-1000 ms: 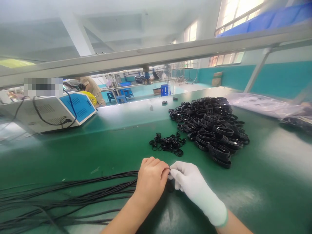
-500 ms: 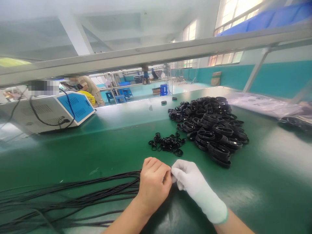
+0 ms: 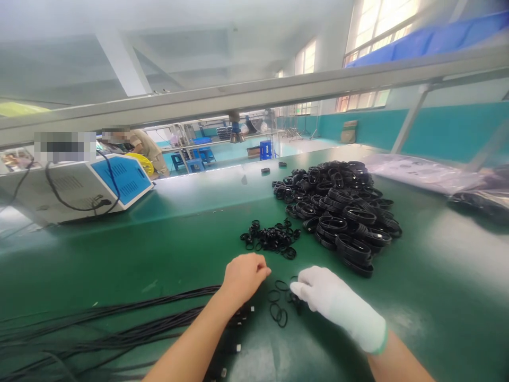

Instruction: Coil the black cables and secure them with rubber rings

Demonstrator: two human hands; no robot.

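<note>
My bare left hand (image 3: pixel 245 279) is over the green table, its fingers curled together; whether they hold anything is hidden. Below it lie black cables (image 3: pixel 183 318) running off to the left, with small pale connector ends near my forearm. My right hand (image 3: pixel 324 289), in a white glove, has thumb and fingers closed at some black rings; what is pinched is too small to tell. Loose black rings (image 3: pixel 274 296) lie between the hands. Beyond them is a small pile of black rings (image 3: pixel 276 237). A large heap of coiled black cables (image 3: pixel 342 207) stands farther right.
A white and blue machine (image 3: pixel 119 180) with a black cord stands at the left. A metal rail (image 3: pixel 222 98) crosses above the table (image 3: pixel 186 228). Clear plastic sheeting (image 3: pixel 421 172) lies at the right. A person in beige (image 3: pixel 147 148) is in the background.
My hands have moved apart, the left one leftward and the right one rightward. Loose rings and cable ends formerly hidden by the hands now show.
</note>
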